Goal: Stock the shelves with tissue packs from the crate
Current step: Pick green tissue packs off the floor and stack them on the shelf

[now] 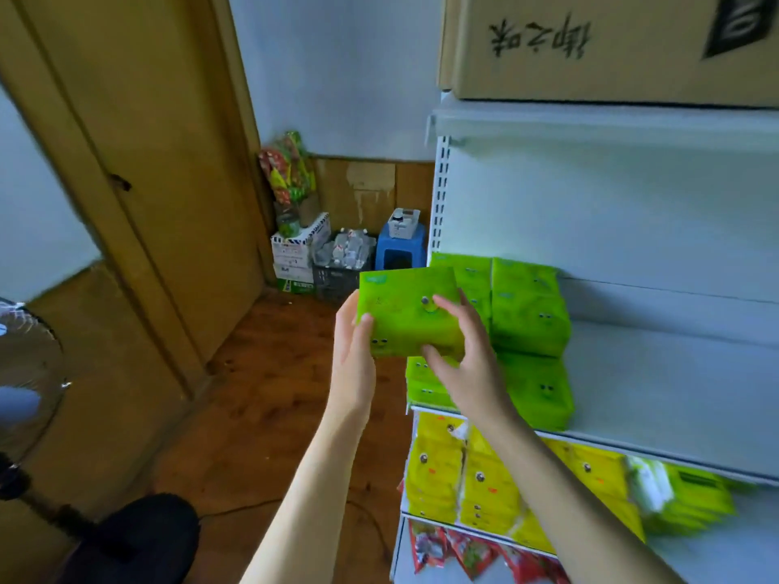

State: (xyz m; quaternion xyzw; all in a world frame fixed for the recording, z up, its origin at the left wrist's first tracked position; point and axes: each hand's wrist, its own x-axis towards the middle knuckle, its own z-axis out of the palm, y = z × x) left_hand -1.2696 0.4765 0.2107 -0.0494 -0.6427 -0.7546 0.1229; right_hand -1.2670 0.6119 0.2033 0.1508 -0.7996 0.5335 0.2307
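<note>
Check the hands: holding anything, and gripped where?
Both hold one green tissue pack. The left hand grips its left end, thumb on the front face. The right hand pinches its lower right part, fingers in front, thumb at the bottom edge.

The left hand [352,351] and the right hand [468,364], at the middle of the frame, are bare, with long, slim fingers; the nails are too blurred to judge. The left forearm [316,491], entering at the bottom centre, and the right forearm [556,491], entering at the lower right, are slender and smooth, bare all the way from the wrist to the frame's bottom edge.
</note>
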